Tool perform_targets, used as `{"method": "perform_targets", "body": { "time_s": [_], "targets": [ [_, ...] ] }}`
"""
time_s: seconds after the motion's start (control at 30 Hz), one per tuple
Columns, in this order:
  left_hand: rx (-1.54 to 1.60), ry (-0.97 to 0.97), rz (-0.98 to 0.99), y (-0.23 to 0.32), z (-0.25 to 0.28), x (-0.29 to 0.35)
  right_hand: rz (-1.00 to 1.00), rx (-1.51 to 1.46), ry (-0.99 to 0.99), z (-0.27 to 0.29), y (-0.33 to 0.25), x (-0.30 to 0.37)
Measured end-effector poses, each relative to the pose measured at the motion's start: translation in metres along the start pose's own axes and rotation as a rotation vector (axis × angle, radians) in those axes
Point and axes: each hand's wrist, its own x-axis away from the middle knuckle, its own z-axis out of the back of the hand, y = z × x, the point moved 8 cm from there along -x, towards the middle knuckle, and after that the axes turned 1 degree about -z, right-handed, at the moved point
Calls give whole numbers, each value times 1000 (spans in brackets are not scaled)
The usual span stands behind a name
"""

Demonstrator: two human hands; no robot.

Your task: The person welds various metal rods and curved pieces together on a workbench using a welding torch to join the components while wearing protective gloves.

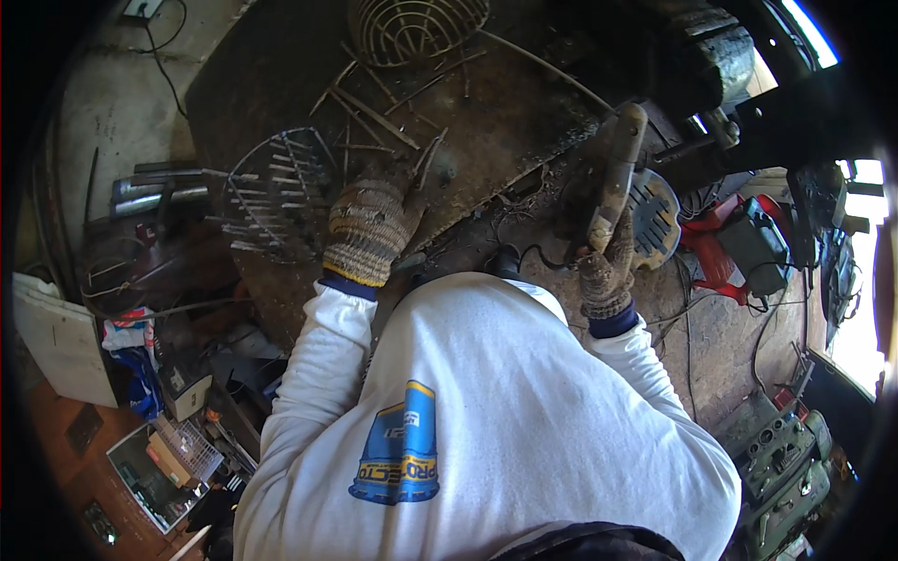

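Note:
My left hand point(371, 229), in a striped, dirty knit glove, is over the brown metal table point(496, 117). Its fingers are closed around a short thin metal rod point(431, 159). More loose rods point(379, 117) lie scattered just beyond it. My right hand point(608, 271), gloved the same way, grips a long worn welding electrode holder point(619, 168). From the holder's far end a thin welding rod point(547, 65) reaches toward a round wire basket point(416, 28) at the far edge. Left of my left hand stands a leaf-shaped metal frame with crossbars point(281, 196).
Beside the holder is a rounded, slotted grey plate point(657, 220). A red and grey machine point(739, 243) sits on the floor at right, among cables point(690, 346). A green machine point(781, 477) stands lower right. Metal tubes point(161, 192) and boxes point(178, 453) are at left.

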Motion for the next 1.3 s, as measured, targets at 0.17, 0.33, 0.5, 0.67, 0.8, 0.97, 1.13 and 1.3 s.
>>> {"method": "perform_targets", "body": {
  "time_s": [0.17, 0.33, 0.5, 0.67, 0.8, 0.97, 1.13, 1.3],
  "targets": [
    [-6, -20, -13, -1, 2, -3, -18, 97, 7, -2, -10, -3],
    [66, -21, -53, 19, 19, -35, -11, 62, 23, 4, -11, -2],
    [-22, -63, -73, 43, 5, -109, 31, 72, 6, 7, -12, -3],
    [-145, -57, -90, 47, -7, -173, -33, -178, 6, -5, -17, 7],
    [-169, -144, -63, 68, -11, -198, 11, -237, -29, -1, -14, 11],
    [-334, -226, -42, 85, -10, -205, 29, -203, 31, 6, -17, 16],
    [-237, 235, -182, 59, 0, -195, -3, -256, 40, 8, -18, 23],
    [1455, 189, 37, -7, 27, -128, 109, -237, 23, 11, -17, 19]
  ]
}}
